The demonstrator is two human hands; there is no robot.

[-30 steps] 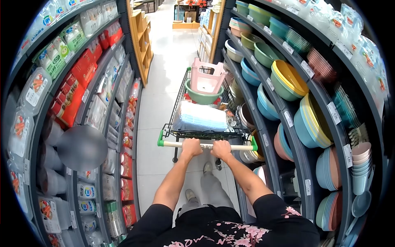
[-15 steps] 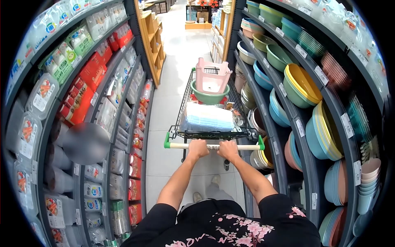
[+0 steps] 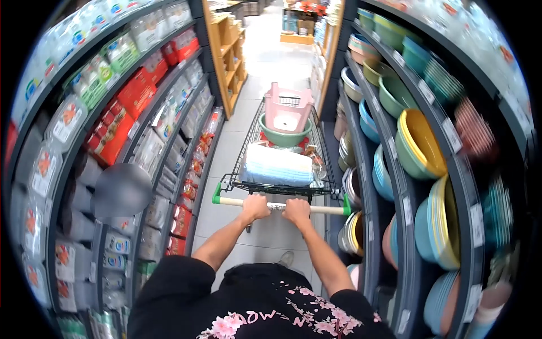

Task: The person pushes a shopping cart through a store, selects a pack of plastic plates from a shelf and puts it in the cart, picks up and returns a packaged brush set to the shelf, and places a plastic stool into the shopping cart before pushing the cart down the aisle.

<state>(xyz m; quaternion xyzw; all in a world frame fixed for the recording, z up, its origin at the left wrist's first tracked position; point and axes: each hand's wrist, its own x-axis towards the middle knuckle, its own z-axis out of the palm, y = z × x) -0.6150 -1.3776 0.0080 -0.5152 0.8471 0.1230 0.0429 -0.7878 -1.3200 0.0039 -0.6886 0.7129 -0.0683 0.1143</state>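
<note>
My left hand [image 3: 256,207] is wrapped round the cream bar of the shopping cart handle [image 3: 231,201], left of its middle. Just to the right, my right hand [image 3: 296,209] grips the same bar, with printed characters showing between the two. Green corner pieces cap both ends. Inside the black wire cart [image 3: 323,148], a pale blue and white soft pack [image 3: 279,165] lies nearest to me. Behind it, a pink plastic stool [image 3: 285,108] rests in a green basin [image 3: 284,137]. A clear-wrapped item [image 3: 315,162] is at the pack's right.
Shelves of packaged goods [image 3: 135,93] line the left side. On the right, shelves hold stacked basins [image 3: 437,220], close to the cart's right side. Pale floor tiles [image 3: 261,61] run ahead past a wooden shelf unit [image 3: 227,51]. A display with red flowers [image 3: 311,7] stands farther off.
The cart and I have moved forward along the aisle, and the near shelves have slid back past me. The view has tilted slightly. Both hands keep their hold on the handle.
</note>
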